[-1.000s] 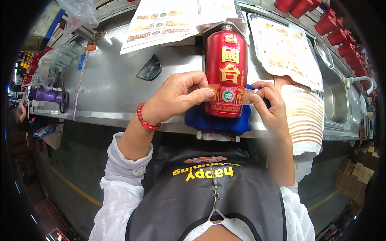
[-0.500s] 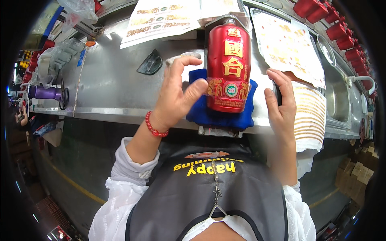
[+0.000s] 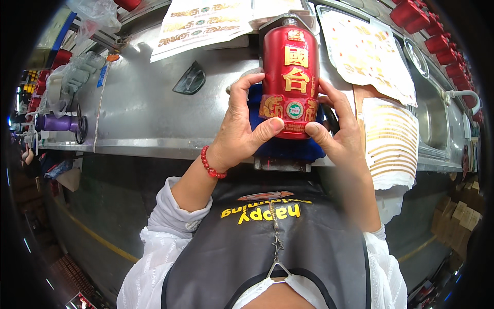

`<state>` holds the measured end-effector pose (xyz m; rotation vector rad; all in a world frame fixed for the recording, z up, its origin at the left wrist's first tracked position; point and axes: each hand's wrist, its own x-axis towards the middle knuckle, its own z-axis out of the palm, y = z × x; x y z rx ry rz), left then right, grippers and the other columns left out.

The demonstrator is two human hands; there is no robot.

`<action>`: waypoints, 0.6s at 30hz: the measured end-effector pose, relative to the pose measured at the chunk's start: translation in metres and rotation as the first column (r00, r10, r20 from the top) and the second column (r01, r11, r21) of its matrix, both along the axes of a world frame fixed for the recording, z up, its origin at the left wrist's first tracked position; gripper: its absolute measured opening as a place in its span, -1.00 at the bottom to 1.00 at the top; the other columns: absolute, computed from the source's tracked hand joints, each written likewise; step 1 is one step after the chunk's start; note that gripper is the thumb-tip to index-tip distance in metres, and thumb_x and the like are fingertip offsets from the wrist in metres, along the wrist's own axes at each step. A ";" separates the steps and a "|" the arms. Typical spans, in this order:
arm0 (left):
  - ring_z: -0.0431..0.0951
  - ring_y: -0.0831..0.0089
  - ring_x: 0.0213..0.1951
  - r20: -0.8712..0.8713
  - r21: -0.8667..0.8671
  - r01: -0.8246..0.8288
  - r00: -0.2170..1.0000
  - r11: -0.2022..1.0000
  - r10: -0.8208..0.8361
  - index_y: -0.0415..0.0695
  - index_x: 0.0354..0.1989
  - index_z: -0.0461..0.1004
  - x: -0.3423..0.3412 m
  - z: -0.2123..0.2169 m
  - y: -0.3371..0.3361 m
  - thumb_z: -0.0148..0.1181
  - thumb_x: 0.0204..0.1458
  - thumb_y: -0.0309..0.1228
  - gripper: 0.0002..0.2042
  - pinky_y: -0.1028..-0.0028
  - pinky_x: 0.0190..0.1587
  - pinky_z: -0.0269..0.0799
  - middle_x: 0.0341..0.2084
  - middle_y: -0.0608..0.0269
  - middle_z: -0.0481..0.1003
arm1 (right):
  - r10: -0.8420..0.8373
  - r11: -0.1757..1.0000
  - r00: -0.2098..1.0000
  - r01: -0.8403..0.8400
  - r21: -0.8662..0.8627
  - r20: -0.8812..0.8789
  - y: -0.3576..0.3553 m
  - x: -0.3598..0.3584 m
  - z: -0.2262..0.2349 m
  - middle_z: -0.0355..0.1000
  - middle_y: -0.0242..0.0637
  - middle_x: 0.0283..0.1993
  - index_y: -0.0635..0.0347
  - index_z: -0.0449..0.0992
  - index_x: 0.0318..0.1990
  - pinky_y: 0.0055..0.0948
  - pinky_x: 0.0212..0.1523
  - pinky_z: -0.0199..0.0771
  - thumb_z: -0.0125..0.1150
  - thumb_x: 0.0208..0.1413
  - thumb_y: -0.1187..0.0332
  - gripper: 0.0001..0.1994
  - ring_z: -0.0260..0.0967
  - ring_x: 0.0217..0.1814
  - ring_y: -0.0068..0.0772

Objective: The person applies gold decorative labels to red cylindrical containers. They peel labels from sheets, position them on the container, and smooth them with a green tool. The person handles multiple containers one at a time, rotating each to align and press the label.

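A red bottle [image 3: 290,54] with raised gold characters lies on a blue cloth [image 3: 290,148] at the bench's front edge, its neck pointing away from me. A label band with gold dragon figures and a round green-and-white emblem wraps its lower part. My left hand [image 3: 237,122] grips its left side, thumb at the label's lower edge. My right hand [image 3: 343,135] is closed on the right side, thumb near the base corner and fingers along the flank. Behind the right fingers a dark object [image 3: 330,119] partly shows; I cannot make out its kind.
A dark wedge-shaped piece [image 3: 190,79] lies on the metal bench [image 3: 139,103]. Decal sheets [image 3: 203,20] lie far left of the bottle. To the right are another decal sheet [image 3: 368,56], a sheet of curved gold strips [image 3: 392,141] and a sink [image 3: 435,121]. Red containers [image 3: 410,15] line the far right.
Both hands have moved inward from beside the bottle and taken hold of its lower sides. My right hand has come left, off the space next to the strip sheet.
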<state>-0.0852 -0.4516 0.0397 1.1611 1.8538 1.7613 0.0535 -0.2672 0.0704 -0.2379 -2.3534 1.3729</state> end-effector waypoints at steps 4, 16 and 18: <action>0.11 0.22 0.34 0.035 0.014 0.011 0.999 1.000 -0.011 -0.21 0.37 0.01 0.001 -0.002 0.002 0.35 0.12 -0.02 -0.17 0.25 0.43 -0.02 0.25 -0.01 0.13 | -0.004 1.000 1.000 0.004 -0.017 0.018 -0.001 0.001 0.003 0.37 0.00 0.22 0.34 0.28 0.36 -0.24 0.27 0.34 0.46 0.09 0.15 -0.25 0.35 0.24 -0.16; 0.11 0.22 0.34 0.117 0.063 0.025 0.993 0.998 -0.032 -0.20 0.36 0.01 0.002 -0.009 0.004 0.36 0.12 -0.12 -0.21 0.24 0.44 -0.08 0.23 0.02 0.12 | -0.179 0.938 0.980 0.142 -0.317 -0.091 -0.019 0.023 0.017 0.53 -0.25 -0.27 0.30 0.48 0.02 -0.50 -0.21 0.50 0.26 0.26 0.38 -0.75 0.48 -0.28 -0.53; 0.11 0.21 0.34 0.115 0.057 0.025 0.993 0.998 -0.032 -0.21 0.37 0.01 0.002 -0.008 0.003 0.37 0.12 -0.10 -0.19 0.24 0.44 -0.07 0.24 0.01 0.11 | -0.128 0.991 0.991 0.127 -0.035 -0.037 -0.018 0.015 0.015 0.53 -0.23 -0.30 0.28 0.50 -0.04 -0.48 -0.23 0.49 0.27 0.26 0.35 -0.77 0.48 -0.28 -0.51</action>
